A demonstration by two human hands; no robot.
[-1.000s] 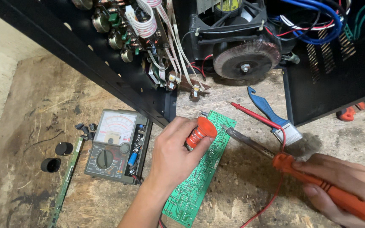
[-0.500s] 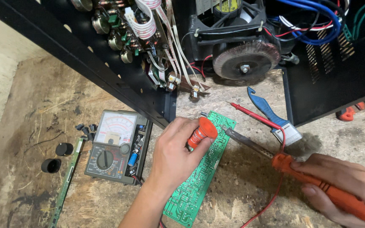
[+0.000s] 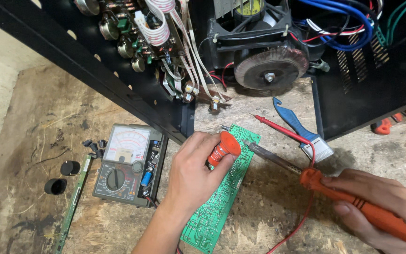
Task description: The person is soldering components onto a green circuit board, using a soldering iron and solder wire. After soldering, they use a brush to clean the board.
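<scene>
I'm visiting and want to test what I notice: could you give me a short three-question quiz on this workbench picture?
1. True or false: the right hand holds an orange-handled soldering iron.
2. What does the left hand rest on? A) the analog multimeter B) the green circuit board C) the blue-handled brush
3. Fill in: the left hand grips an orange ____-shaped tool.

Key: 1 true; 2 B; 3 cylinder.
</scene>
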